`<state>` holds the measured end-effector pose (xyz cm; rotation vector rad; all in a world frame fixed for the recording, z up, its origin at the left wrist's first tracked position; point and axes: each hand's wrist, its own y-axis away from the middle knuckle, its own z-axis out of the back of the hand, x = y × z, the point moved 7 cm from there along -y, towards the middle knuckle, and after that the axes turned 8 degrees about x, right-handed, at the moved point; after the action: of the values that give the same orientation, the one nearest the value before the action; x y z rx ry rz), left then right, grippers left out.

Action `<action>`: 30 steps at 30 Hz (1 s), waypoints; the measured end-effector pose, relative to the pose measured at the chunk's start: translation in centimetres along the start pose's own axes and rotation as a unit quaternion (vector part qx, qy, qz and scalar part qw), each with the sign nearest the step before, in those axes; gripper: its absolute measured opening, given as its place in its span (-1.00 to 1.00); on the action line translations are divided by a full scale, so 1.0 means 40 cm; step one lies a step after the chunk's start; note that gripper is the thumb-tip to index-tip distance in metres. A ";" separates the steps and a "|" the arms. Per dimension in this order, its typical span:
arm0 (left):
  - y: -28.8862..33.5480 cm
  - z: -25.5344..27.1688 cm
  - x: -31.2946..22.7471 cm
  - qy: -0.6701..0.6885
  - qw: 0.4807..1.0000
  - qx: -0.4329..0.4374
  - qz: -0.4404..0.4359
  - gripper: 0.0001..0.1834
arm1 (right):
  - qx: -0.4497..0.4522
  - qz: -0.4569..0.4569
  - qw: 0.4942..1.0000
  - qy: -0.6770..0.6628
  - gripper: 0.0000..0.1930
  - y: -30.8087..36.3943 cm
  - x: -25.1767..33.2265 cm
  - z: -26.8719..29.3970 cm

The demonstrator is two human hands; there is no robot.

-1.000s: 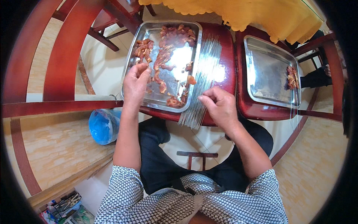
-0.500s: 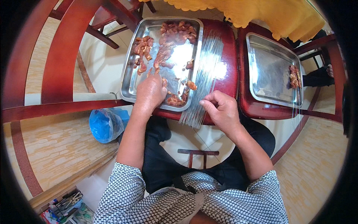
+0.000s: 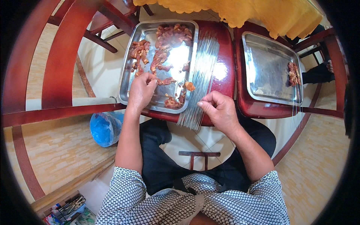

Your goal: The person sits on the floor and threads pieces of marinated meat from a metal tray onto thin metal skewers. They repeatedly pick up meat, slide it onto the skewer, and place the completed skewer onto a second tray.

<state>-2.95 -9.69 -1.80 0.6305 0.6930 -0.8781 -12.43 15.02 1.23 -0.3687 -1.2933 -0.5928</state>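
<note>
My left hand (image 3: 141, 91) reaches over the near left part of a metal tray (image 3: 126, 80), fingertips pinched at the end of a small strip of raw meat (image 3: 166, 81). More meat pieces (image 3: 174, 34) lie in clumps around that tray. My right hand (image 3: 220, 109) is closed, thumb against forefinger, above a bundle of thin metal skewers (image 3: 204, 62). It appears to pinch one skewer, hard to see against the bundle, with an orange-brown meat piece (image 3: 189, 86) at its far end over the tray's right rim.
On the right red seat (image 3: 240, 75) stands a second metal tray (image 3: 258, 98); several loaded skewers (image 3: 294, 75) rest across its right rim. A blue lined bin (image 3: 104, 129) is at lower left. A yellow cloth (image 3: 240, 13) hangs at the far side. Chair rails (image 3: 56, 114) border the left.
My left hand has shifted left and slightly back from the middle meat, its fingertips now visible. My right hand stays nearly in place. The view has shifted slightly.
</note>
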 end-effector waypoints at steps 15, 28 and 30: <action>-0.047 -0.093 -0.142 -0.299 0.949 0.015 -0.104 -0.82 | -0.002 0.007 1.000 0.019 -0.86 -0.007 0.001 0.002; -0.041 0.057 0.043 0.063 0.996 -0.053 0.037 -0.92 | -0.006 0.007 1.000 0.006 -0.88 0.000 0.013 0.016; -0.027 0.051 0.001 -0.140 0.988 -0.061 0.025 -0.86 | -0.006 0.009 1.000 0.007 -0.88 -0.002 0.013 0.017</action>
<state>-3.30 -11.74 -0.80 0.4035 0.4704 -0.8516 -12.91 15.24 1.89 -0.3856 -1.2721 -0.5881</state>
